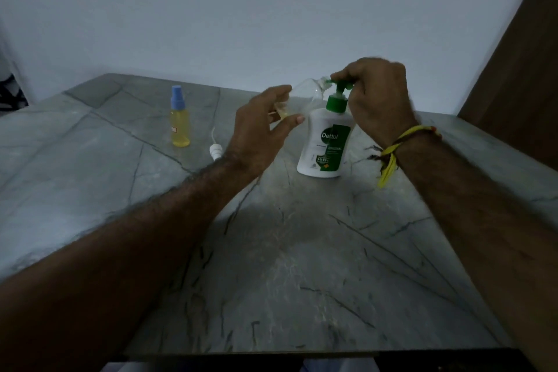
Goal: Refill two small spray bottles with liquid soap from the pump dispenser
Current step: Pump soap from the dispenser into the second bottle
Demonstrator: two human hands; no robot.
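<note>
A white soap dispenser [324,142] with a green pump head stands upright on the grey marble table [271,251]. My right hand [377,100] rests on top of the pump head, fingers closed over it. My left hand [259,127] holds a clear small spray bottle [305,96], uncapped and tilted, its open neck against the pump's nozzle; a little yellowish liquid sits at its lower end. A second spray bottle [180,119], full of yellow liquid with a blue cap, stands upright to the left.
A white spray-pump top with its tube [215,148] lies on the table between the capped bottle and my left wrist. A plain wall rises behind the table; a brown wooden panel [519,54] stands at the right. The table's front edge runs near the bottom.
</note>
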